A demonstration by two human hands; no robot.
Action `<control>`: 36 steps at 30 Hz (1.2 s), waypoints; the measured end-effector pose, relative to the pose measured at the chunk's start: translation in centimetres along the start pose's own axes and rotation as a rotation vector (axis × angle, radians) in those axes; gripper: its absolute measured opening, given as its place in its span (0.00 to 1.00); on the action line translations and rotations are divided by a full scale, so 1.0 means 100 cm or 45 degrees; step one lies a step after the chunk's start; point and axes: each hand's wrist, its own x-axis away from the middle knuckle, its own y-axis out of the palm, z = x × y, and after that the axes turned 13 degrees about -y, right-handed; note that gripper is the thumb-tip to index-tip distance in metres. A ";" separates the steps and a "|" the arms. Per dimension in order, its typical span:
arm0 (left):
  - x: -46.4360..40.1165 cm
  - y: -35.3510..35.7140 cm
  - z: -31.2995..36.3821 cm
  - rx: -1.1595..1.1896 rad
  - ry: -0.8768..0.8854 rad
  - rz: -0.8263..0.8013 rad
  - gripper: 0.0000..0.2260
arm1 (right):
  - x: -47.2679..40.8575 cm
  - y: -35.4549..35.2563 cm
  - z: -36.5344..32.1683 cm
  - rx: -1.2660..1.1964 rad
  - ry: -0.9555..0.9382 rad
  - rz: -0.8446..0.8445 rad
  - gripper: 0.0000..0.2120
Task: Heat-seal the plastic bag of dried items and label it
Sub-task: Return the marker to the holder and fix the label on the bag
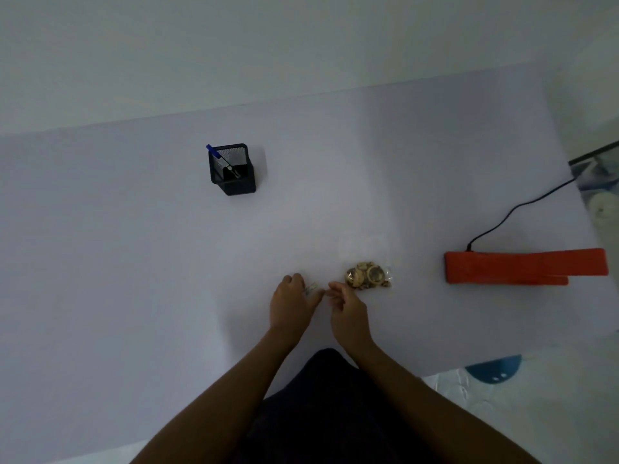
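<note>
A clear plastic bag (367,275) of brown dried slices lies on the pale table, just right of my hands. My left hand (292,301) holds a small whitish label (311,289) between its fingers, low over the table. My right hand (346,309) hovers beside it with loosely curled fingers, its fingertips close to the label; I cannot tell whether they touch it. The orange heat sealer (522,266) lies far right with its lid down.
A black mesh pen cup (232,169) with a blue pen (213,151) stands at the back left. The sealer's black cable (509,212) runs to the right edge. The table's front edge lies close to my body.
</note>
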 end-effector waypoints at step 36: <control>-0.032 -0.017 0.003 -0.455 0.605 -0.045 0.14 | -0.008 0.006 0.000 0.033 -0.040 -0.066 0.21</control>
